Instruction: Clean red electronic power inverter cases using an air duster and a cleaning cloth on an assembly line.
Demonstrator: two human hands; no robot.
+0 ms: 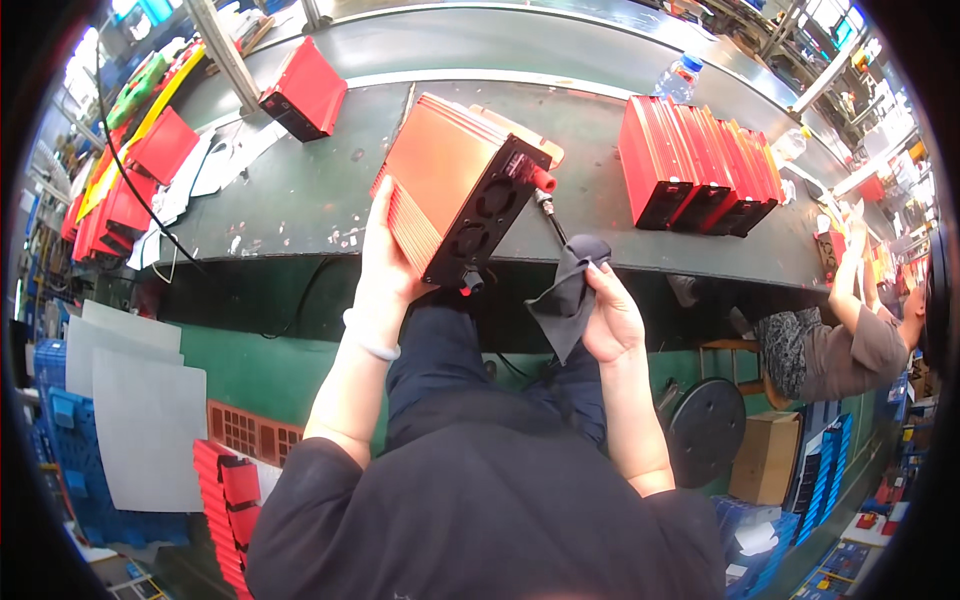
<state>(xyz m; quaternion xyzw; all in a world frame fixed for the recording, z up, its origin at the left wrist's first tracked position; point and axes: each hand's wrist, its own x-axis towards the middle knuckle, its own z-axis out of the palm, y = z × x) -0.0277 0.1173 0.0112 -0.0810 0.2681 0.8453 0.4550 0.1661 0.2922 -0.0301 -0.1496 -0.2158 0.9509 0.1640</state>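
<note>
My left hand (384, 255) is wrapped round the side of a red-orange ribbed power inverter (435, 165), tilted above the near edge of the workbench. Its black end panel, with two round fans and a red terminal, faces right and toward me. My right hand (615, 318) pinches a dark grey cloth (568, 292) between thumb and fingers; the cloth hangs down beside the inverter, apart from it. Just behind the cloth, a black rod-like piece with a metal tip (544, 203) points up toward the red terminal; its lower end is hidden.
A row of red inverters (690, 165) stands right on the bench (350, 205), with a water bottle (680, 78) behind. One more red inverter (308, 90) sits at the back left. A round black stool (706, 420) is below; a co-worker (845, 345) works at the far right.
</note>
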